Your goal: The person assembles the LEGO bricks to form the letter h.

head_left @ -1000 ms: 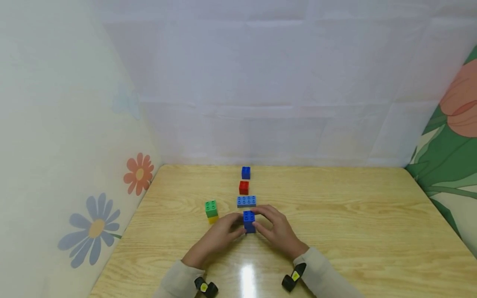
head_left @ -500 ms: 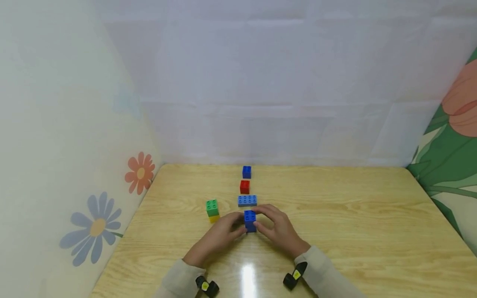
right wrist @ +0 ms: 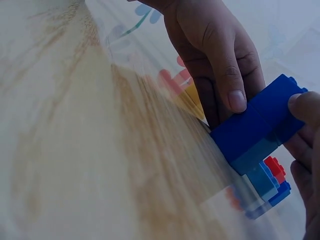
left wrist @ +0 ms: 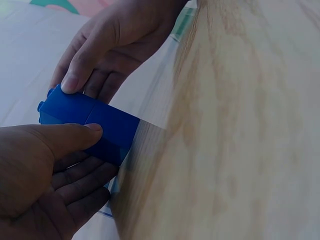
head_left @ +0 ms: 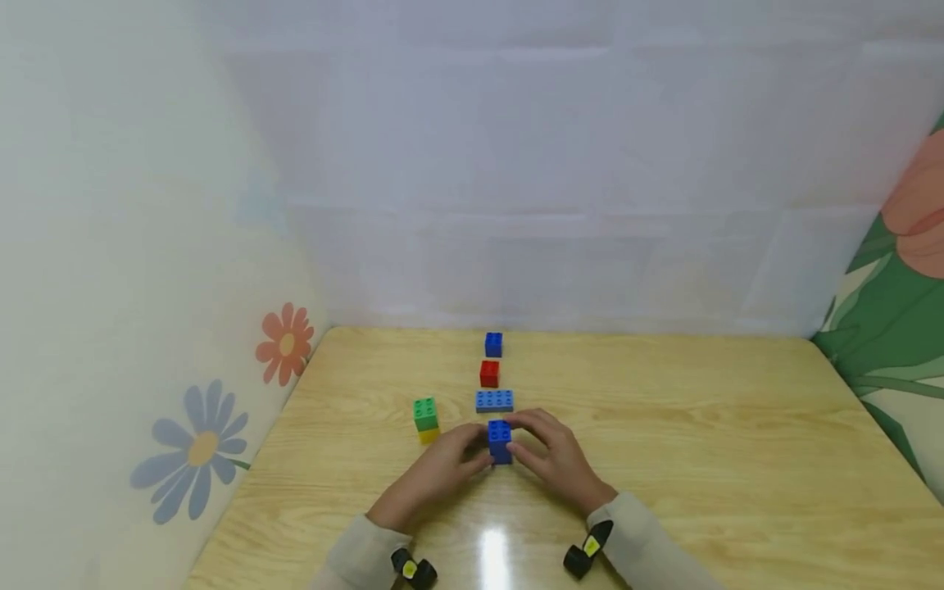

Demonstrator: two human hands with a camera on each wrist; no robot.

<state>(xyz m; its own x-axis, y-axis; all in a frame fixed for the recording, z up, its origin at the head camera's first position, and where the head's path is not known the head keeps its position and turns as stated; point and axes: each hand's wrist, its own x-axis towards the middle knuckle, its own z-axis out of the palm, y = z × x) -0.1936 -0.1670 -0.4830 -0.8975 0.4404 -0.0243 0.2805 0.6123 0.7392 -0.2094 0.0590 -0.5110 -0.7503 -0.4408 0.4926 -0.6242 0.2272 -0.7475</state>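
Observation:
Two dark blue building bricks, one on top of the other, form a small upright stack [head_left: 499, 442] on the table in front of the person. The left hand [head_left: 442, 467] pinches the lower brick from the left, its thumb on the near side in the left wrist view. From the right, the right hand [head_left: 556, 459] grips the upper brick [right wrist: 285, 102] close to its studs, thumb towards the person. A thin seam shows between the two bricks in the left wrist view. The fingers behind the stack are partly hidden.
Beyond the stack, a lighter blue long brick [head_left: 494, 401], a red brick [head_left: 490, 374] and another dark blue brick [head_left: 493, 344] stand in a line. Left of them is a green brick [head_left: 425, 413] on a yellow one [head_left: 429, 436]. A white sheet [head_left: 553, 205] backs the wooden table [head_left: 701, 426].
The head view has shifted slightly, so everything appears a little further right. Both hands keep their hold on the blue stack, with no clear movement against the table.

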